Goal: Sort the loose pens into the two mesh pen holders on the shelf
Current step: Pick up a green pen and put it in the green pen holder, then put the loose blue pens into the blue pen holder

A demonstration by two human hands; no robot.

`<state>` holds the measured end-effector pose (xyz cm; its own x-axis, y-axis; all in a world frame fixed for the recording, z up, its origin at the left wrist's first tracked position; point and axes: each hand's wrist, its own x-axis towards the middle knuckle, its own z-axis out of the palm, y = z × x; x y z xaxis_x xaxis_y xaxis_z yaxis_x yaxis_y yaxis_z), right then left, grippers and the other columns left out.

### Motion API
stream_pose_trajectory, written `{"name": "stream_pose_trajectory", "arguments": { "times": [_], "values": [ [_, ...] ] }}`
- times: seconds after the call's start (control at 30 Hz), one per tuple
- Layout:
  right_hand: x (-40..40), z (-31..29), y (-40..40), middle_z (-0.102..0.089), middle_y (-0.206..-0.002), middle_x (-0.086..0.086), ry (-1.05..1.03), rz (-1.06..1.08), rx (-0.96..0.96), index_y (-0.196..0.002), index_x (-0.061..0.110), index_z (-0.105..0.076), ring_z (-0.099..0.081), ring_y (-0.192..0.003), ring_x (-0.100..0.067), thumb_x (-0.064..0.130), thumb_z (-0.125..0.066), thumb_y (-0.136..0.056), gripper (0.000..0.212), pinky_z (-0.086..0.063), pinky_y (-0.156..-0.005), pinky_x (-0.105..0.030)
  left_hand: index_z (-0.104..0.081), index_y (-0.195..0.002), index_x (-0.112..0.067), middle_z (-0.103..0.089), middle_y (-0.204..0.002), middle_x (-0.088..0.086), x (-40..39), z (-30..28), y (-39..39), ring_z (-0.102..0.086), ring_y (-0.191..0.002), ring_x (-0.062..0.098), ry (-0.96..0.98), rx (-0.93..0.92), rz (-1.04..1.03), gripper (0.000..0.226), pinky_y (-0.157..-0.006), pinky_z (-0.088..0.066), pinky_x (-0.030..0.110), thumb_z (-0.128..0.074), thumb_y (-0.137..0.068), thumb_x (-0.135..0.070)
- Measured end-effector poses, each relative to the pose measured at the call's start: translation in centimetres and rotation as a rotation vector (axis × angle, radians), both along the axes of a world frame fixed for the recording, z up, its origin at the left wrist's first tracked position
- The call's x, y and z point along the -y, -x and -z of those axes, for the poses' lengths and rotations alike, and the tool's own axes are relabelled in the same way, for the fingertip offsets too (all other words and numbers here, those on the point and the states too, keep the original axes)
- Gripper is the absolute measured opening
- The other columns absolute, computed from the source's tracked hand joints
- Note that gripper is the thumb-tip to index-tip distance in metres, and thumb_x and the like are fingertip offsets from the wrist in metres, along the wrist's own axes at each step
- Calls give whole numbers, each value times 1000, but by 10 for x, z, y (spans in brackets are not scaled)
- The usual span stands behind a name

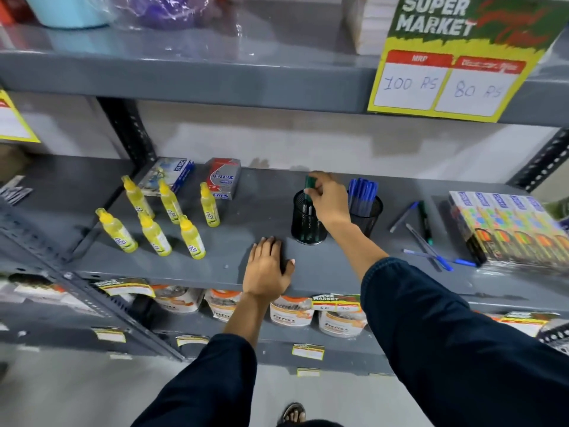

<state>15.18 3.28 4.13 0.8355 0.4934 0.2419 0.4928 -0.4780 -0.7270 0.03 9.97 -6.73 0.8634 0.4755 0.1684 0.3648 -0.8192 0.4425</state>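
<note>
Two black mesh pen holders stand on the grey shelf (246, 211). The left holder (304, 224) has dark green-capped pens inside. The right holder (369, 214) is packed with blue pens (361, 189). My right hand (328, 198) hovers over the left holder, pinching a green-capped pen (309, 188) whose lower end is inside the holder. My left hand (268, 266) lies flat on the shelf's front edge, fingers spread, holding nothing. Loose pens lie to the right of the holders: a green one (425, 221) and several blue ones (431, 249).
Several yellow glue bottles (154, 217) stand at the left. Two small boxes (197, 177) sit behind them. Packs of colour pencils (508, 229) lie at the far right. A price sign (455, 57) hangs from the upper shelf. Pouches (292, 312) fill the lower shelf.
</note>
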Motion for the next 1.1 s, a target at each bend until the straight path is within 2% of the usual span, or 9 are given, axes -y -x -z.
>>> {"name": "stream_pose_trajectory", "arguments": {
  "times": [0.2, 0.3, 0.4, 0.5, 0.57, 0.67, 0.77, 0.9, 1.1],
  "values": [
    [-4, 3, -2, -46, -133, -17, 141, -3, 1, -133, 13, -48, -62, -102, -36, 4, -55, -91, 44, -49, -99, -44, -46, -126, -1, -51, -131, 21, 0, 1, 0, -41, -124, 37, -4, 21, -1, 58, -109, -25, 44, -46, -83, -41],
    [0, -1, -3, -43, -131, -17, 114, 11, 27, -139, 13, -40, -61, -100, -33, 2, -52, -92, 50, -50, -97, -40, -48, -123, 1, -53, -127, 23, 1, 1, 0, -44, -121, 39, -1, 36, -3, 57, -107, -28, 47, -48, -82, -38],
    [11, -11, -3, -45, -125, -17, -10, 55, 76, -136, 10, -44, -58, -87, -27, 2, -51, -92, 45, -49, -94, -35, -53, -117, 2, -58, -120, 24, 4, 1, 0, -49, -115, 41, -15, 78, -2, 52, -103, -34, 49, -53, -80, -34],
    [30, -21, -5, -47, -118, -14, -129, 129, 93, -129, 9, -50, -50, -75, -18, 2, -48, -93, 37, -46, -79, -26, -53, -116, 1, -60, -117, 21, 20, -3, -6, -53, -111, 37, -20, 123, 62, 49, -103, -35, 47, -51, -82, -33],
    [47, -24, -8, -48, -111, -12, -178, 199, 111, -126, 7, -53, -48, -74, -18, 4, -48, -93, 33, -40, -75, -23, -55, -115, 0, -63, -112, 19, 39, -7, -15, -56, -106, 36, -29, 145, 144, 49, -100, -39, 46, -44, -84, -36],
    [80, -19, -11, -51, -116, -15, -182, 295, 140, -122, 7, -55, -53, -80, -22, 6, -49, -93, 29, -44, -75, -26, -57, -110, 0, -64, -109, 18, 66, -11, -31, -59, -102, 35, -29, 162, 256, 48, -91, -46, 43, -45, -82, -37],
    [124, -1, -15, -54, -120, -16, -94, 455, 155, -119, 8, -56, -60, -93, -34, 11, -48, -93, 27, -47, -73, -35, -53, -116, -1, -60, -116, 18, 88, -11, -50, -53, -109, 35, -22, 127, 346, 45, -95, -42, 42, -58, -83, -30],
    [186, 33, -19, -50, -128, -20, 104, 674, 67, -117, 5, -56, -53, -109, -39, 15, -47, -94, 27, -49, -81, -45, -44, -129, -5, -45, -139, 14, 109, -7, -70, -37, -129, 30, -81, 44, 438, 51, -108, -28, 41, -52, -90, -35],
    [233, 72, -21, -48, -128, -19, 298, 795, -158, -115, 0, -56, -48, -117, -38, 29, -57, -92, 37, -45, -94, -47, -42, -132, -5, -42, -141, 14, 111, 1, -78, -35, -129, 31, -84, 3, 419, 54, -107, -28, 42, -50, -90, -37]
  ]
}}
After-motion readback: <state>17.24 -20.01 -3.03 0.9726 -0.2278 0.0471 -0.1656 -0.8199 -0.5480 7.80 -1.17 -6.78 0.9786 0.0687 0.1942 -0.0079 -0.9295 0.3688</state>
